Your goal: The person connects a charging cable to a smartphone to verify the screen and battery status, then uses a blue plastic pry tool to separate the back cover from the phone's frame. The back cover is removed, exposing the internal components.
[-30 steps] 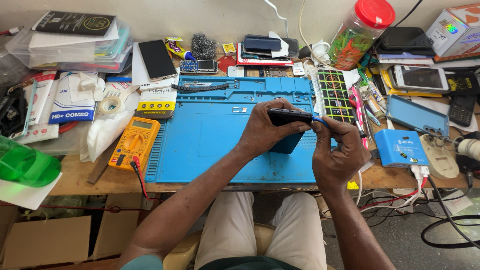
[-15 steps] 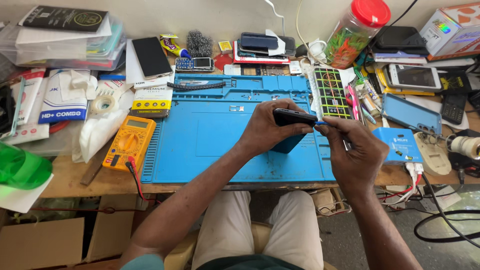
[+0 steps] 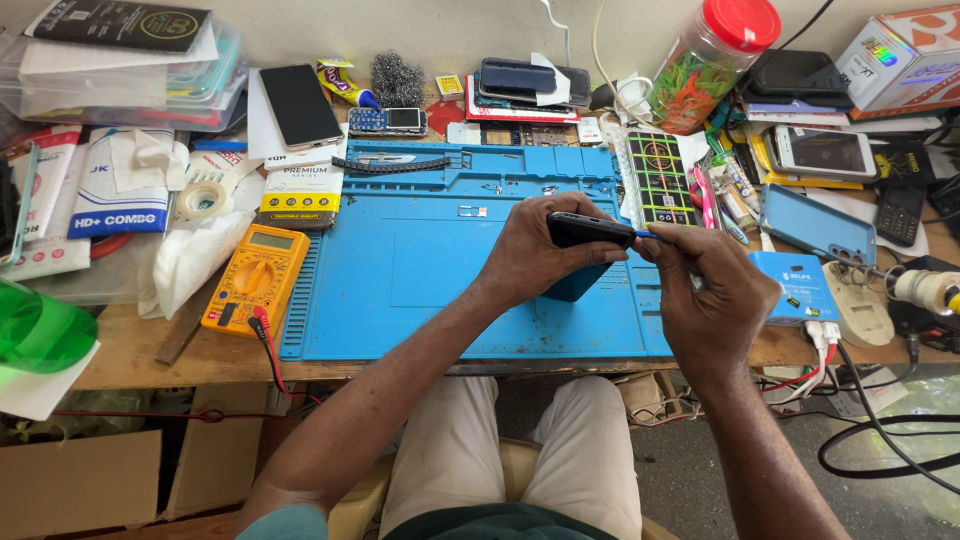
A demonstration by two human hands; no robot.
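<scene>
My left hand [image 3: 528, 250] grips a dark phone [image 3: 590, 230] on its edge, held upright above the blue repair mat [image 3: 400, 270]. The phone's lower part [image 3: 575, 285] shows below my fingers. My right hand [image 3: 710, 290] pinches a thin blue-tipped tool [image 3: 645, 236] whose tip touches the phone's right end. Both hands meet over the mat's right half, near the desk's front edge.
A yellow multimeter [image 3: 255, 278] lies left of the mat. Phones, boxes and a red-lidded jar [image 3: 712, 62] crowd the back of the desk. A colourful parts tray [image 3: 662, 180], a blue phone case [image 3: 818, 225] and cables lie on the right. A green object [image 3: 40, 330] sits at far left.
The hands and phone stay in nearly the same pose; the right hand's tool stays at the phone's right end. The view has shifted slightly.
</scene>
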